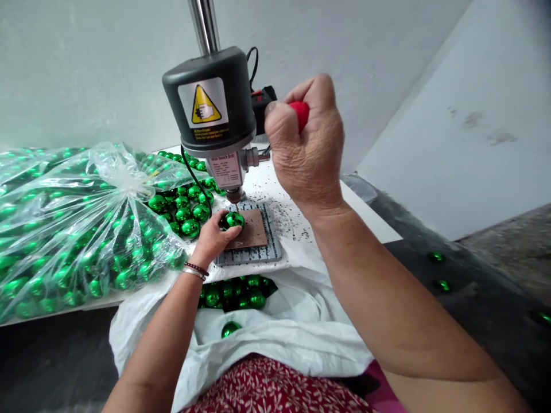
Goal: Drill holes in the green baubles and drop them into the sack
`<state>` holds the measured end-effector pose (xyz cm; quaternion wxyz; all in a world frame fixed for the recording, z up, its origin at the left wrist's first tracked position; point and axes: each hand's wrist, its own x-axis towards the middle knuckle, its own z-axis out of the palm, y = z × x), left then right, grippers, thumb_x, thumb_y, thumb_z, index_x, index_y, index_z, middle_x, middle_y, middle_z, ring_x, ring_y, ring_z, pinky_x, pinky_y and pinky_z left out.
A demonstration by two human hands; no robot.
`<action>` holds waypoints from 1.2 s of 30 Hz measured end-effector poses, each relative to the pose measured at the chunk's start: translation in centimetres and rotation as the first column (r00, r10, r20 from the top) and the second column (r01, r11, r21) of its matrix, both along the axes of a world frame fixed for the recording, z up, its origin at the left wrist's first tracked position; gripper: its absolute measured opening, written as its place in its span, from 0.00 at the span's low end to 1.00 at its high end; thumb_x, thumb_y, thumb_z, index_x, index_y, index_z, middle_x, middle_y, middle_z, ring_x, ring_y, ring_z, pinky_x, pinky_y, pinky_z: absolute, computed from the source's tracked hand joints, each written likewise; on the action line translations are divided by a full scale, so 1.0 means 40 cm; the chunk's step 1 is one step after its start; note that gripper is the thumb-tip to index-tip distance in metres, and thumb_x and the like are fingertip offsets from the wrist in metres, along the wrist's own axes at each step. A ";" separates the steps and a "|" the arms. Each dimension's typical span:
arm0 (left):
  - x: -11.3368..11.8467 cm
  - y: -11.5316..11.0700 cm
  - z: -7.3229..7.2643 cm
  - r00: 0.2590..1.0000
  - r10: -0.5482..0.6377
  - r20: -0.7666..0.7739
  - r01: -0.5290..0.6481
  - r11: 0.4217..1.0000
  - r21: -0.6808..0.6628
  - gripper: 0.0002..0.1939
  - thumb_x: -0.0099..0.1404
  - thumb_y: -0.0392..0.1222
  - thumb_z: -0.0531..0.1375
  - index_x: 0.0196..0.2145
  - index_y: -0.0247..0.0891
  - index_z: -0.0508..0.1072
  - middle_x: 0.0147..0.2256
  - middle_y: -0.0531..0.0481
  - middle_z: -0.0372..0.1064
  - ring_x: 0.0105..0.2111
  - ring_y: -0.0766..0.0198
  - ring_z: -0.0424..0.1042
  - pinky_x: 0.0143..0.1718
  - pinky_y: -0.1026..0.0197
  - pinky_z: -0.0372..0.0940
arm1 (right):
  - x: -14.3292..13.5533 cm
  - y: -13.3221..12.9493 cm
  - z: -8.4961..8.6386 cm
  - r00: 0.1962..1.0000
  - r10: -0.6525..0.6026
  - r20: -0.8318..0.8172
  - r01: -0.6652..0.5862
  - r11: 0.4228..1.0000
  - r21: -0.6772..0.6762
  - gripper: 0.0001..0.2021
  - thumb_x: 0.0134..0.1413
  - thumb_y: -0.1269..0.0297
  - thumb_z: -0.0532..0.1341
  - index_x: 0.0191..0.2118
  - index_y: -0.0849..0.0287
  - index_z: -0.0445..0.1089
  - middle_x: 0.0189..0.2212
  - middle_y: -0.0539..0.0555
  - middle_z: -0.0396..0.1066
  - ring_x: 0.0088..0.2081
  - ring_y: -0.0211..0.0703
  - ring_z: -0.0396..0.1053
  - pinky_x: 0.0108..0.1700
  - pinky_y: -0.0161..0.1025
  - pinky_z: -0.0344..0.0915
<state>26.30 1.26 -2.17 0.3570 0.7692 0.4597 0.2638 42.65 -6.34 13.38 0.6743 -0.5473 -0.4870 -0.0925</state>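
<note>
My left hand (215,236) grips a shiny green ball (235,220) on a brown board (255,228), which lies on the grey base plate (270,252) of a bench drill (210,103). Right above the ball is the thin drill bit (236,207); whether it touches or enters the ball I cannot tell. Raised at the drill's right side, my right hand (307,143) is wrapped round a red-knobbed feed lever (300,115). Most of the lever is hidden by the fingers.
A clear plastic bag (107,229) full of green balls covers the table's left side. Loose balls (183,213) lie beside the drill. Dark shavings (297,215) dot the white tabletop (365,221). Below, a white sack (293,321) holds more balls. Several balls (443,285) lie on the floor.
</note>
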 end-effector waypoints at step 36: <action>0.016 -0.006 -0.017 0.990 -0.127 -0.064 0.129 0.991 0.035 0.23 0.53 0.46 0.68 0.47 0.43 0.77 0.39 0.50 0.78 0.43 0.53 0.74 0.52 0.54 0.65 | 0.003 -0.048 -0.017 0.968 -0.175 0.178 0.202 0.969 -0.145 0.07 0.53 0.63 0.54 0.27 0.57 0.56 0.20 0.45 0.55 0.24 0.30 0.50 0.30 0.33 0.56</action>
